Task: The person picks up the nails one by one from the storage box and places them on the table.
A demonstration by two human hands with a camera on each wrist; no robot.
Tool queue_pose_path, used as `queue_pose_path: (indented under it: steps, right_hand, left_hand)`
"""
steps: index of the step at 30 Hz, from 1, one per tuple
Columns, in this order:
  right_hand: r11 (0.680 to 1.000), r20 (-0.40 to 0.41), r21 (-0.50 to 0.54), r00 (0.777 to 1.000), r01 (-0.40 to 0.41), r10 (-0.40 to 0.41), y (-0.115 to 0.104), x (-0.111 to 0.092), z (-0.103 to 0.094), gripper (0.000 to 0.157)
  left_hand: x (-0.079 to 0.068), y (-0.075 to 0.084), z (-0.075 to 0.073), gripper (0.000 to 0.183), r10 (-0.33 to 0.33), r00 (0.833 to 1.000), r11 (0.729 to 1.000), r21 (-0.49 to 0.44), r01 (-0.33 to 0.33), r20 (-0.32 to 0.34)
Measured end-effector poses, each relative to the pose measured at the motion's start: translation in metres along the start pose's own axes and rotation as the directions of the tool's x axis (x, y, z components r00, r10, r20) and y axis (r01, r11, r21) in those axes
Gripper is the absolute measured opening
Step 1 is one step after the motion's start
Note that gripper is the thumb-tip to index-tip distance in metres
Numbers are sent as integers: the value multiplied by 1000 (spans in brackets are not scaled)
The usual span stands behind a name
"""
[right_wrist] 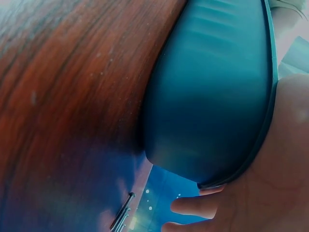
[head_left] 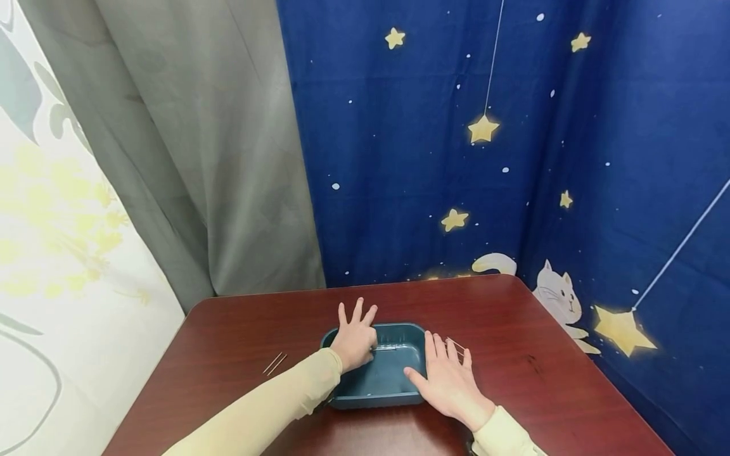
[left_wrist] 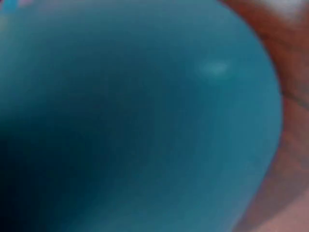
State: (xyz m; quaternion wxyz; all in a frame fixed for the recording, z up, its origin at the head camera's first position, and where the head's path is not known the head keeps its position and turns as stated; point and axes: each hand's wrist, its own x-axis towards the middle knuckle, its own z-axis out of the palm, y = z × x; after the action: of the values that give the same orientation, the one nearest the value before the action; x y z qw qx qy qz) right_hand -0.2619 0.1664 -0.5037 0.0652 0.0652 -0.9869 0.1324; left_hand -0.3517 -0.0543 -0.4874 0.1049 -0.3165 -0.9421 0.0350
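Observation:
A teal plastic basin (head_left: 381,401) with rounded corners stands on the table. Over its left side, my left hand (head_left: 353,345) has three fingers spread and the index finger and thumb curled together inside. Between these two a thin metal nail (head_left: 388,348) seems to be pinched; it is small and partly hidden. My right hand (head_left: 450,383) lies against the basin's right rim, fingers straight. In the right wrist view its palm (right_wrist: 270,193) touches the rim. The left wrist view holds only the blurred basin wall (left_wrist: 217,121).
Thin nails (head_left: 275,363) lie on the table left of the basin. More nails (head_left: 456,346) lie beyond my right fingers, and their round heads show in the right wrist view. The reddish-brown wooden table (head_left: 239,329) ends at a blue star-patterned curtain (head_left: 410,158) and a grey one (head_left: 256,158).

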Motion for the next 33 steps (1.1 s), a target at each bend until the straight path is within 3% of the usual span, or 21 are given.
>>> queue_pose_path:
  steps: [7,13,19,27,33]
  right_hand:
    - [1000,19,-2,1000,-2,2,1,0,2,94]
    - [1000,13,15,1000,3,-3,2,-1,2,93]
    - [1000,13,12,1000,-2,1,2,0,2,94]
    - [1000,1,19,1000,1,-1,0,0,-1,93]
    - [1000,11,24,1000,3,-3,-1,-3,-2,92]
  left_hand:
    - [-4,6,14,5,-8,998,1000,-6,7,-58]
    - [-1,12,21,14,5,995,1000,22,-2,-96]
    - [2,14,17,12,32,998,999,43,-30,-50]
    - [3,13,16,20,55,998,998,2,-55,2]
    - [0,13,15,19,56,998,998,1,-56,7]
